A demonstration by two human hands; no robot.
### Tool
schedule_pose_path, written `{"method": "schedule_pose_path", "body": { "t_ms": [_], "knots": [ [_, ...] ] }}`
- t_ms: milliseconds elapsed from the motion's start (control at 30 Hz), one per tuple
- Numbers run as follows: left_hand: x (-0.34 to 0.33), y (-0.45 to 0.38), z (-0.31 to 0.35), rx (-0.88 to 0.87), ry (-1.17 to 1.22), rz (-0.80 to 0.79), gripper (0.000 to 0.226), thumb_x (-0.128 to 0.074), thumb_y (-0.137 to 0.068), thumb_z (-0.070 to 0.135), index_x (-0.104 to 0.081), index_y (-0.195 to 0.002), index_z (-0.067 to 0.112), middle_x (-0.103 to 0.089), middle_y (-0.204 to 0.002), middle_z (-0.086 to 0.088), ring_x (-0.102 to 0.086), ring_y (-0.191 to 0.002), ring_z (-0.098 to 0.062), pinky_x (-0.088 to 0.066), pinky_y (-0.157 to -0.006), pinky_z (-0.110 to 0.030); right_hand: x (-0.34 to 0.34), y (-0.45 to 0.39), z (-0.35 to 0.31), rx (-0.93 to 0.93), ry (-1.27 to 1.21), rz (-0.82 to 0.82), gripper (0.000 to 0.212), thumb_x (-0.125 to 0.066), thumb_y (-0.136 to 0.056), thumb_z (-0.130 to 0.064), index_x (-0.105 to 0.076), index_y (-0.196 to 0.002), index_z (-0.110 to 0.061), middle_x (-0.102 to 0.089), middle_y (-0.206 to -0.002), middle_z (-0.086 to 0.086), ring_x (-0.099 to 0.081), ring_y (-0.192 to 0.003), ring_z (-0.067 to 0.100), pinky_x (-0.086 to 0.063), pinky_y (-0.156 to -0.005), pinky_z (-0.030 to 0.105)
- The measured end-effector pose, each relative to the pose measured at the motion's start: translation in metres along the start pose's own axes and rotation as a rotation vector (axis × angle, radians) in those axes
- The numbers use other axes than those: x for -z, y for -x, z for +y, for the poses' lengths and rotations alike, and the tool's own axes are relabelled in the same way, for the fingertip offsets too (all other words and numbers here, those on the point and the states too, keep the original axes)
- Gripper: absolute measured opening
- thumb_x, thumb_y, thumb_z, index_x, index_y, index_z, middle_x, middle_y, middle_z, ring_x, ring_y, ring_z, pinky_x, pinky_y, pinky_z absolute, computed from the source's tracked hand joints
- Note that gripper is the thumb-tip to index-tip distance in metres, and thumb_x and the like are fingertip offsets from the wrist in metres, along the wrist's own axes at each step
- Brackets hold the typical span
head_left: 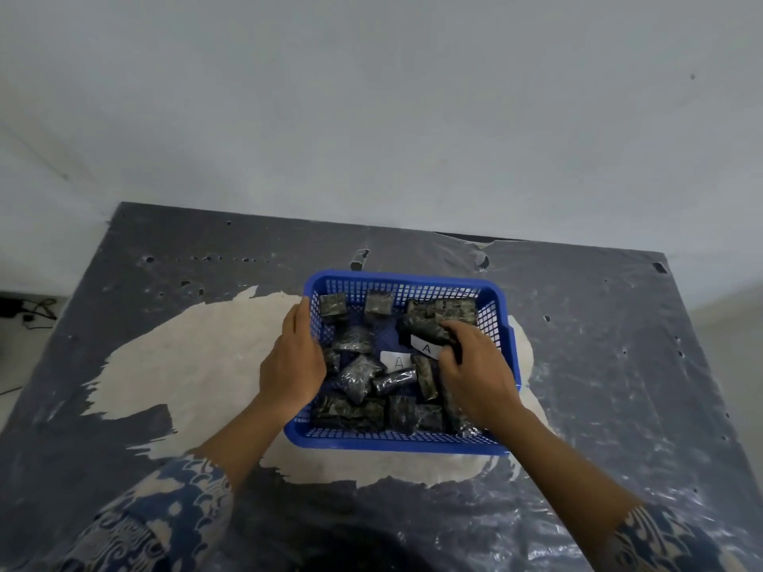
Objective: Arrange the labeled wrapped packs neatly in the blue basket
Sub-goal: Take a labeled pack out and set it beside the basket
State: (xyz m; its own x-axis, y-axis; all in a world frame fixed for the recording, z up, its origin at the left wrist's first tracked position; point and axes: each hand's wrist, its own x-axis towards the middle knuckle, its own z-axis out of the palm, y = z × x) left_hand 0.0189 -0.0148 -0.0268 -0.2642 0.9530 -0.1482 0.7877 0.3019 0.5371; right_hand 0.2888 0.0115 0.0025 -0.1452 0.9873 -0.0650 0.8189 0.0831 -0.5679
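Worn grey table (165,365), plain wall behind. Blue basket (396,441) sits centre. Left hand (295,357) lies flat on its 9 o'clock wall, likely bracing it. Right hand (475,373) grips an A-labelled pack (425,338) at 2 o'clock, probably squaring it beside loose packs (359,375).

A blue mesh basket (406,441) sits at the frame's centre, holding many dark plastic-wrapped packs (357,375) lying at mixed angles. One pack with a white "A" label (425,339) is raised at centre right; another "A" label (396,360) shows just below-left of it.
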Motion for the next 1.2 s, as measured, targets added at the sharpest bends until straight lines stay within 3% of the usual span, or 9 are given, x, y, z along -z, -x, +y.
{"method": "schedule_pose_path", "body": {
  "t_ms": [100,233,400,533,700,767,867,1033,1200],
  "knots": [
    [-0.005,0.006,0.000,0.013,0.025,0.074,0.062,-0.045,-0.102,0.016,-0.020,-0.158,0.022,-0.041,-0.152,-0.008,-0.062,-0.108,-0.035,-0.055,-0.077,-0.046,0.020,0.013,0.017,-0.077,-0.339,0.053,0.027,-0.045,-0.099,-0.028,-0.054,-0.123,-0.038,-0.065,-0.096,-0.018,-0.063,-0.075,-0.001,-0.043,-0.056,0.011],
    [-0.012,0.003,-0.006,-0.021,-0.009,0.137,0.061,-0.045,-0.102,0.017,-0.021,-0.158,0.024,-0.044,-0.148,-0.012,-0.062,-0.102,-0.041,-0.051,-0.072,-0.046,0.044,0.024,0.052,-0.219,-0.676,0.187,0.022,-0.040,-0.106,-0.020,-0.061,-0.111,-0.027,-0.065,-0.099,0.000,-0.065,-0.082,0.010,-0.054,-0.062,0.030],
    [-0.014,0.006,-0.008,-0.024,-0.037,0.125,0.062,-0.045,-0.102,0.018,-0.021,-0.158,0.022,-0.043,-0.150,-0.015,-0.060,-0.107,-0.046,-0.051,-0.074,-0.050,0.068,0.046,0.093,-0.472,-0.819,0.414,0.023,-0.041,-0.105,-0.039,-0.057,-0.102,-0.023,-0.065,-0.095,0.004,-0.064,-0.068,0.000,-0.048,-0.051,0.016],
    [-0.014,0.006,-0.005,-0.042,-0.054,0.154,0.058,-0.044,-0.103,0.021,-0.024,-0.157,0.021,-0.047,-0.148,-0.015,-0.060,-0.106,-0.046,-0.052,-0.073,-0.052,0.074,0.046,0.128,-0.600,-0.652,0.401,0.034,-0.057,-0.096,-0.050,-0.050,-0.117,-0.024,-0.063,-0.106,-0.002,-0.061,-0.083,0.003,-0.045,-0.062,0.018],
    [-0.015,0.005,-0.003,-0.040,-0.062,0.173,0.055,-0.043,-0.102,0.023,-0.028,-0.155,0.026,-0.051,-0.145,-0.012,-0.061,-0.108,-0.044,-0.053,-0.075,-0.053,0.052,0.044,0.154,-0.667,-0.500,0.283,0.042,-0.059,-0.096,-0.045,-0.048,-0.128,-0.020,-0.062,-0.112,0.002,-0.062,-0.085,0.013,-0.044,-0.060,0.022],
    [-0.016,0.005,-0.002,-0.033,-0.066,0.175,0.056,-0.043,-0.102,0.023,-0.028,-0.155,0.025,-0.051,-0.145,-0.012,-0.061,-0.108,-0.044,-0.053,-0.076,-0.053,0.043,0.042,0.161,-0.681,-0.486,0.255,0.042,-0.060,-0.095,-0.047,-0.049,-0.128,-0.023,-0.062,-0.111,0.002,-0.061,-0.082,0.008,-0.043,-0.056,0.022],
    [-0.017,0.005,-0.002,-0.030,-0.060,0.175,0.057,-0.044,-0.102,0.022,-0.026,-0.156,0.025,-0.050,-0.147,-0.012,-0.061,-0.110,-0.043,-0.054,-0.077,-0.053,0.032,0.041,0.168,-0.708,-0.465,0.226,0.045,-0.060,-0.094,-0.050,-0.048,-0.130,-0.025,-0.063,-0.110,0.002,-0.063,-0.081,0.014,-0.051,-0.058,0.030],
    [-0.017,0.005,-0.003,-0.032,-0.049,0.176,0.057,-0.045,-0.103,0.022,-0.026,-0.157,0.023,-0.050,-0.146,-0.013,-0.061,-0.108,-0.044,-0.055,-0.076,-0.053,0.026,0.042,0.179,-0.738,-0.261,0.222,0.043,-0.064,-0.089,-0.053,-0.057,-0.123,-0.027,-0.059,-0.112,0.009,-0.061,-0.101,0.032,-0.056,-0.085,0.051],
    [-0.015,0.007,0.002,-0.040,-0.031,0.175,0.058,-0.046,-0.102,0.020,-0.028,-0.157,0.021,-0.052,-0.144,-0.014,-0.062,-0.104,-0.044,-0.055,-0.074,-0.052,0.033,0.040,0.182,-0.746,-0.170,0.219,0.051,-0.070,-0.086,-0.050,-0.058,-0.127,-0.022,-0.055,-0.125,0.015,-0.050,-0.120,0.036,-0.045,-0.098,0.048]
  ]
}}
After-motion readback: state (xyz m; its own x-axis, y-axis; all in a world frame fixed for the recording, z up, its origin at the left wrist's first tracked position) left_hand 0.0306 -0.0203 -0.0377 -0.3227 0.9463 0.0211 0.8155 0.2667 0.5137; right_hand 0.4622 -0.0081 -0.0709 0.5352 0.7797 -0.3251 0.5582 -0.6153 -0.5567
